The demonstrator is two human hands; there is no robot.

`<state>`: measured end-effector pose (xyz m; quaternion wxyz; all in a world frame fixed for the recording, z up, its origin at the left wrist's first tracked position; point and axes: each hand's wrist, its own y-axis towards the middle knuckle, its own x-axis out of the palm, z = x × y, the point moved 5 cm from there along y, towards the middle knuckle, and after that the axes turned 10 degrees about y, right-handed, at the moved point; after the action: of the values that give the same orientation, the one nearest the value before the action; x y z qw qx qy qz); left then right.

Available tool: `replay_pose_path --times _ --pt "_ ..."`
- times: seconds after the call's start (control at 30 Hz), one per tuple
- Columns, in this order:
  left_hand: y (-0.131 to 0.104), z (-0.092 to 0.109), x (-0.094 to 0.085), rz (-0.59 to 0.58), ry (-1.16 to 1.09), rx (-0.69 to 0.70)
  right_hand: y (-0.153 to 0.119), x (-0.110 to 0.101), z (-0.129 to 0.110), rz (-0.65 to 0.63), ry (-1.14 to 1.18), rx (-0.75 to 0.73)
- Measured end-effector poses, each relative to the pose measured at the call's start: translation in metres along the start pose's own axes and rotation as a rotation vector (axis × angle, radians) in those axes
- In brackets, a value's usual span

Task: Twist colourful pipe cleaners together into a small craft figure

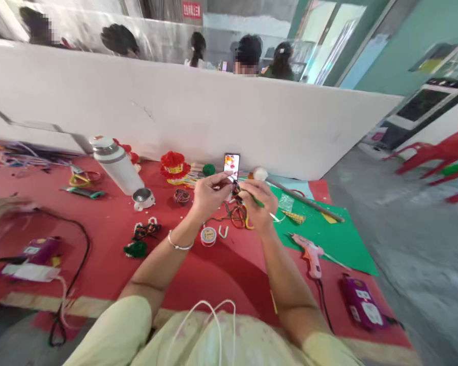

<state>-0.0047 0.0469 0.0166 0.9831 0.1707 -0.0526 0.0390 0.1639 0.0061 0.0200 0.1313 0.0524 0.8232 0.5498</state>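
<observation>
My left hand (209, 197), with a bracelet at the wrist, pinches at a small dark piece (235, 188) with colored cord hanging from it. From the other side my right hand (260, 201) closes its fingers on the same piece. A thin green strip (258, 202) with a white end shows along my right fingers; what it is I cannot make out. Just behind the hands a phone (232, 161) with a lit screen leans upright. Below them lie a loop of colored cord (238, 216), a round spool (208, 236) and a white U-shaped piece (223, 232).
To the right are a pink glue gun (309, 253), a purple power box (362, 302) and a stick (309, 201) on a green sheet (345, 244). A white flask (116, 165) and a red pompom piece (174, 166) stand left. A white partition (175, 112) rises behind.
</observation>
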Motion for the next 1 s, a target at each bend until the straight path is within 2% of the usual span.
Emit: replay_pose_path --times 0.1,0.13,0.2,0.27,0.33,0.4,0.57,0.77,0.87,1.0 --pt "-0.010 -0.002 0.011 -0.082 -0.226 -0.195 -0.012 0.006 -0.006 0.094 -0.016 -0.111" --pt "-0.011 -0.004 0.015 -0.170 -0.295 -0.300 -0.013 0.005 -0.006 0.105 0.009 -0.107" --pt "-0.010 -0.006 0.017 -0.345 -0.354 -0.446 -0.009 -0.002 0.000 0.110 0.111 -0.025" --pt "-0.005 -0.008 0.012 -0.494 -0.319 -0.530 0.000 -0.010 0.008 0.025 0.254 0.107" --pt "0.002 -0.008 0.004 -0.570 -0.259 -0.536 0.009 -0.016 0.011 -0.102 0.341 0.171" --pt "0.006 -0.008 -0.003 -0.596 -0.198 -0.523 0.016 -0.024 0.010 -0.158 0.379 0.172" --pt "0.006 -0.004 -0.008 -0.630 -0.117 -0.504 0.020 -0.030 0.003 -0.213 0.425 0.142" --pt "0.009 -0.004 -0.011 -0.696 -0.042 -0.521 0.019 -0.031 0.000 -0.294 0.464 0.209" --pt "0.010 -0.003 -0.011 -0.779 0.008 -0.526 0.021 -0.033 -0.003 -0.328 0.502 0.239" --pt "0.009 0.001 -0.007 -0.928 0.059 -0.516 0.020 -0.035 0.002 -0.305 0.550 0.331"
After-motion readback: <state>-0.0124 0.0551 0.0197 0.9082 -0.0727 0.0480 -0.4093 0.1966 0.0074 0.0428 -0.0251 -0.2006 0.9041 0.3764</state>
